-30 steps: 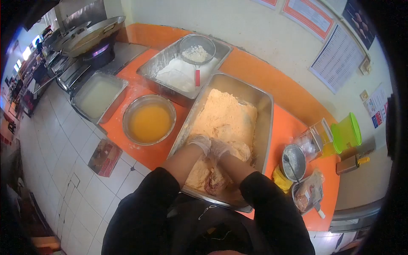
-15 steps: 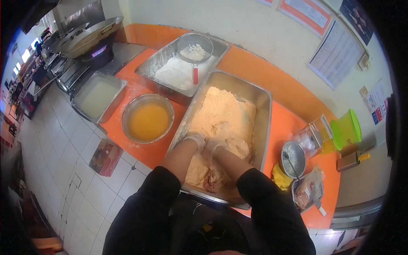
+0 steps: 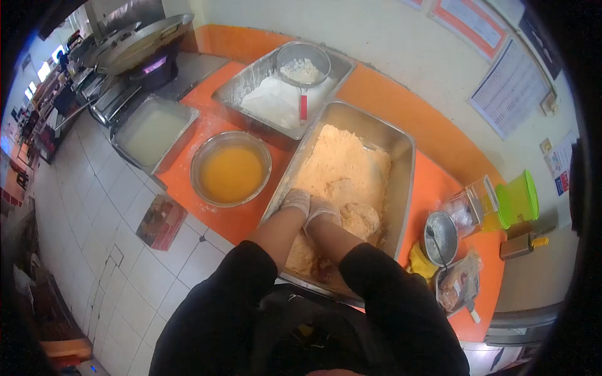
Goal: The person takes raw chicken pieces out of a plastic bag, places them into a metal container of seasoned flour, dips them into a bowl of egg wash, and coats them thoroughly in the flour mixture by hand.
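Both dark-sleeved arms reach straight down, L & R side by side, wrists close, L hand (image 3: 297, 202) a touch fwd of R hand (image 3: 324, 212), both in thin clear gloves. Fingers are down in the orange breading (image 3: 342, 153), hidden, so can't tell how far open or what they've got hold of. Breading's heaped in the big steel tray (image 3: 400, 188), near edge by the person's waist; coated lump (image 3: 359, 219) just R of the R hand. Tray's on the orange worktop (image 3: 433, 178), w/ a bowl (image 3: 194, 170) of orange liquid to its L, and a flour pan (image 3: 343, 67) beyond, sieve (image 3: 303, 64) at its far end. White tiled floor (image 3: 135, 250) L; further off, a big wok (image 3: 144, 44) and, R, printed sheets (image 3: 511, 88) on the wall (image 3: 376, 37).
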